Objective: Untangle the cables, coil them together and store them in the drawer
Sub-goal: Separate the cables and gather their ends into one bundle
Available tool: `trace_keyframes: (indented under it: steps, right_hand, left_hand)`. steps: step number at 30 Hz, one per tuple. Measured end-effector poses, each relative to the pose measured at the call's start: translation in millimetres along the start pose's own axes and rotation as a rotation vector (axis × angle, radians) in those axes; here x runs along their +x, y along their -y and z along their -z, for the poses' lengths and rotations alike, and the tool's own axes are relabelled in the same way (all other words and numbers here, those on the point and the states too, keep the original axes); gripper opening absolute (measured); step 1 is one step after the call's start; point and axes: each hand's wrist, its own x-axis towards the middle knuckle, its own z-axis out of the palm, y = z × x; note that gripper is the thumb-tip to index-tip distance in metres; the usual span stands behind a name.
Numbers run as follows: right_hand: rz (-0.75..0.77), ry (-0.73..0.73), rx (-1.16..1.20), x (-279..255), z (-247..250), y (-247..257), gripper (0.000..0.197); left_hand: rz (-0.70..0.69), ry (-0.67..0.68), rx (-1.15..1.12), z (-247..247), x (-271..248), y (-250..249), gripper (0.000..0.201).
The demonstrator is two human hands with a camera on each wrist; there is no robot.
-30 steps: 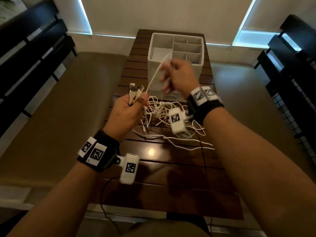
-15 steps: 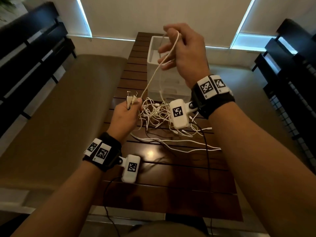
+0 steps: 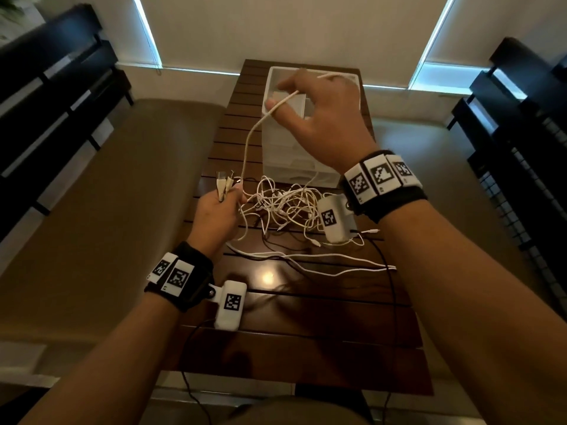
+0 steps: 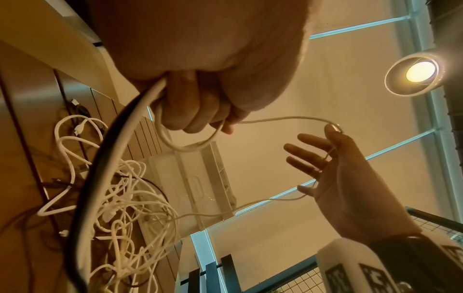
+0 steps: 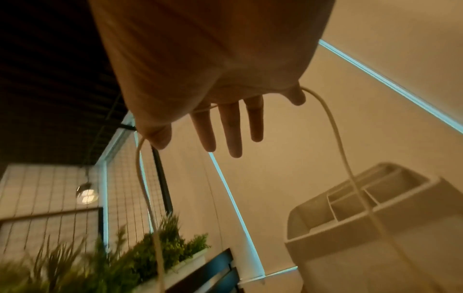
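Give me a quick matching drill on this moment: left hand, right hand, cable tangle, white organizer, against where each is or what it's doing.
Things:
1. left hand
2. right hand
3. cable tangle
4. white organizer

States:
A. lies loose on the slatted table
B. fingers spread, one cable draped across them
C. stands at the table's far end
D. fist gripping a bundle of cable ends

Pairs: 1-D, 2-B, 3-A, 4-C
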Motion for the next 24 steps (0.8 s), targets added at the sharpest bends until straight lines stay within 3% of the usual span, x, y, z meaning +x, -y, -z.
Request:
trace_keyframes:
  steps: [3, 5, 9, 11, 14, 15, 17, 19, 21, 23, 24]
  right_hand:
    - [0.067, 0.073, -0.209, -3, 1, 7, 0.057]
    - [0.086, 0.192, -0.215, -4, -2, 8, 0.057]
    - [-0.042, 0.518, -0.17, -20, -24, 0, 0.035]
    - [-0.074, 0.615, -0.31, -32, -33, -6, 0.025]
    - [-0.099, 0.763, -0.469, -49, -40, -10, 0.024]
    - [-0.084, 0.782, -0.494, -53, -41, -9, 0.025]
    - [-0.038, 0.79, -0.505, -59, -43, -4, 0.025]
    - [-0.025, 0.783, -0.437, -60, -48, 0, 0.024]
    - [-0.022, 0.777, -0.355, -60, -51, 1, 0.021]
    - [0.025, 0.742, -0.313, -63, -54, -2, 0.019]
    - [0.015, 0.713, -0.276, -66, -56, -6, 0.018]
  left_hand:
    - [0.017, -0.024, -0.013, 1, 1, 1, 0.031]
    - [0.027, -0.013, -0.023, 2, 2, 3, 0.032]
    - [0.013, -0.018, 0.052, -2, 3, 7, 0.022]
    - [-0.06, -0.119, 0.133, -2, 4, 9, 0.017]
    - [-0.259, -0.243, 0.148, -2, 4, 5, 0.031]
    - [-0.329, -0.201, 0.136, -3, 3, 3, 0.039]
    - [-0.411, 0.015, 0.143, -11, -1, -4, 0.048]
    - [-0.428, 0.194, 0.242, -20, -6, -9, 0.042]
    - [-0.452, 0.193, 0.224, -27, -7, -14, 0.024]
    - [-0.462, 0.09, 0.108, -28, -5, -20, 0.006]
    - [-0.482, 0.009, 0.093, -26, -4, -24, 0.015]
